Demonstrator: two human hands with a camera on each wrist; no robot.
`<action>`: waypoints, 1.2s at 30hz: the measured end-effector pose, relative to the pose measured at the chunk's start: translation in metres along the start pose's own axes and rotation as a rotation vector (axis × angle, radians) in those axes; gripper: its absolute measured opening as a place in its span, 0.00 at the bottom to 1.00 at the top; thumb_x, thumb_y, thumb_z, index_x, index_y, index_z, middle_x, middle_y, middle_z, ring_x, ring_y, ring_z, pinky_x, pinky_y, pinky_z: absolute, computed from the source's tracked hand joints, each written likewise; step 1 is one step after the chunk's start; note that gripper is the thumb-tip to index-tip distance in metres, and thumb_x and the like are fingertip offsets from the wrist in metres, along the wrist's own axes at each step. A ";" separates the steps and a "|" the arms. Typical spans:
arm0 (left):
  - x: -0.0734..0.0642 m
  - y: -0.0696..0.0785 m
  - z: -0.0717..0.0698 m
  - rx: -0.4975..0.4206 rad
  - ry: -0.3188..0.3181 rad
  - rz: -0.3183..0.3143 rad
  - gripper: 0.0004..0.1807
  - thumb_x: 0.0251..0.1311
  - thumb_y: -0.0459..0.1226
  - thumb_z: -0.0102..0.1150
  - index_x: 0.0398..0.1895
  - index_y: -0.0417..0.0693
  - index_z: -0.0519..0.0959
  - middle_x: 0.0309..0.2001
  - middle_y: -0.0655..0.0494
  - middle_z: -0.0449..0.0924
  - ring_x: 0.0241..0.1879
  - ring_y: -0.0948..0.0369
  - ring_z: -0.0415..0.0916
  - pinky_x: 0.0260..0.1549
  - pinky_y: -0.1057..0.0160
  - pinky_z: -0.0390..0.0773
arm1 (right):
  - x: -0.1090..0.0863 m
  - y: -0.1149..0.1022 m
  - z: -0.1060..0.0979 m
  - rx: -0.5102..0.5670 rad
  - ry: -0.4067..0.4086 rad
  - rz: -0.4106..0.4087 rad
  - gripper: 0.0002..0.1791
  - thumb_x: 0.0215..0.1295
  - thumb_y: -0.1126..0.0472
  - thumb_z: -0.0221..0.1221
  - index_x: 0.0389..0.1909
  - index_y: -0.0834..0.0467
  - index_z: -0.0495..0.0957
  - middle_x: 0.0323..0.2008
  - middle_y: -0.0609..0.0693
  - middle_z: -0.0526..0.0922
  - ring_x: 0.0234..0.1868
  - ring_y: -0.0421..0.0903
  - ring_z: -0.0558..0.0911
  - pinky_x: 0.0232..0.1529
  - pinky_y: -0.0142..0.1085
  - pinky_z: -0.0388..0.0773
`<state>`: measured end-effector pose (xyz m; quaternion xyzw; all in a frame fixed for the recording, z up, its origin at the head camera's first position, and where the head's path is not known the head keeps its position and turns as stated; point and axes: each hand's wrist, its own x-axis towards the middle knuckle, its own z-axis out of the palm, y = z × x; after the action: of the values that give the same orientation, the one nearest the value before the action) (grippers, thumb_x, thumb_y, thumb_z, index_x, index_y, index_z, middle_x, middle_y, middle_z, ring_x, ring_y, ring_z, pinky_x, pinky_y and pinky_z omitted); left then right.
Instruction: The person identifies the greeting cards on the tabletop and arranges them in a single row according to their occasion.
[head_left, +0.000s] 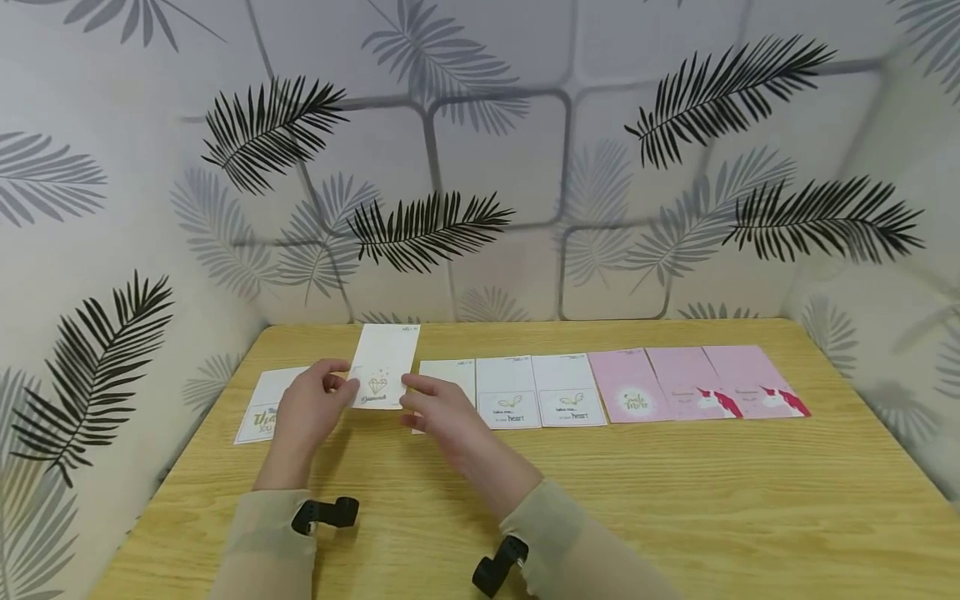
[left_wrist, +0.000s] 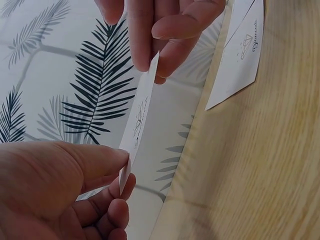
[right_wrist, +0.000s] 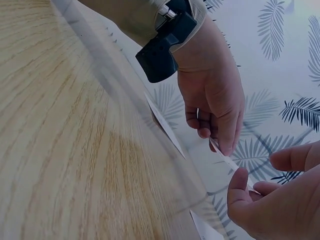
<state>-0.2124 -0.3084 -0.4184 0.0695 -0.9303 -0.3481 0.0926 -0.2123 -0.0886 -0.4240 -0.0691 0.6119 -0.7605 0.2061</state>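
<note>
Both hands hold up a white card [head_left: 386, 358] printed with a gold diamond outline and the word "Diamonds". My left hand [head_left: 307, 417] pinches its left edge, thumb in front and fingertips behind, plain in the left wrist view. At the opposite edge, my right hand [head_left: 453, 425] has the card between its fingers. The card tilts above the wooden table, seen nearly edge-on in the right wrist view. Behind my right hand lies another white diamond card [left_wrist: 240, 70], partly covered in the head view. A white card with gold "Thank you" lettering [head_left: 262, 404] lies partly behind my left hand.
Rightward along the wooden table [head_left: 675, 500] lie two white winged-heart cards [head_left: 506, 375] [head_left: 566, 371], a pink "Smile More" card [head_left: 622, 371] and two pink unicorn cards [head_left: 678, 367] [head_left: 742, 367]. A leaf-patterned wall covering [head_left: 510, 275] rises behind the back edge.
</note>
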 end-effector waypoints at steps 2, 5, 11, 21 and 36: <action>-0.001 0.000 0.000 0.008 -0.003 0.002 0.23 0.78 0.41 0.63 0.68 0.38 0.81 0.48 0.42 0.86 0.40 0.49 0.80 0.37 0.54 0.75 | 0.000 0.001 -0.001 -0.002 -0.002 0.008 0.28 0.80 0.66 0.60 0.77 0.66 0.74 0.79 0.59 0.71 0.61 0.63 0.84 0.69 0.49 0.76; -0.002 0.000 0.001 0.020 -0.016 0.002 0.23 0.78 0.41 0.63 0.68 0.37 0.81 0.49 0.41 0.86 0.38 0.50 0.81 0.36 0.53 0.76 | 0.001 0.003 -0.002 -0.008 -0.003 0.018 0.27 0.80 0.66 0.60 0.76 0.68 0.74 0.79 0.60 0.71 0.63 0.61 0.84 0.68 0.49 0.77; -0.001 -0.001 0.003 0.030 -0.040 0.004 0.25 0.77 0.41 0.64 0.69 0.36 0.79 0.47 0.41 0.87 0.35 0.51 0.80 0.35 0.53 0.76 | 0.004 0.008 -0.003 -0.013 0.003 0.029 0.28 0.80 0.67 0.59 0.76 0.70 0.73 0.79 0.62 0.70 0.65 0.59 0.81 0.67 0.47 0.77; 0.000 -0.005 0.006 0.027 -0.097 -0.031 0.30 0.77 0.41 0.65 0.75 0.37 0.73 0.45 0.44 0.85 0.36 0.52 0.78 0.36 0.54 0.75 | 0.008 0.013 -0.004 -0.052 0.015 0.040 0.29 0.78 0.67 0.60 0.77 0.71 0.72 0.79 0.61 0.72 0.66 0.53 0.76 0.61 0.45 0.80; 0.001 -0.012 0.012 0.064 -0.095 -0.035 0.22 0.76 0.40 0.66 0.67 0.39 0.81 0.46 0.42 0.87 0.42 0.47 0.81 0.48 0.42 0.78 | 0.009 0.016 -0.005 -0.043 0.015 0.059 0.28 0.80 0.68 0.57 0.77 0.71 0.71 0.79 0.65 0.70 0.59 0.59 0.82 0.62 0.45 0.78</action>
<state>-0.2150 -0.3103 -0.4350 0.0720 -0.9430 -0.3226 0.0400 -0.2190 -0.0901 -0.4417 -0.0499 0.6316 -0.7411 0.2221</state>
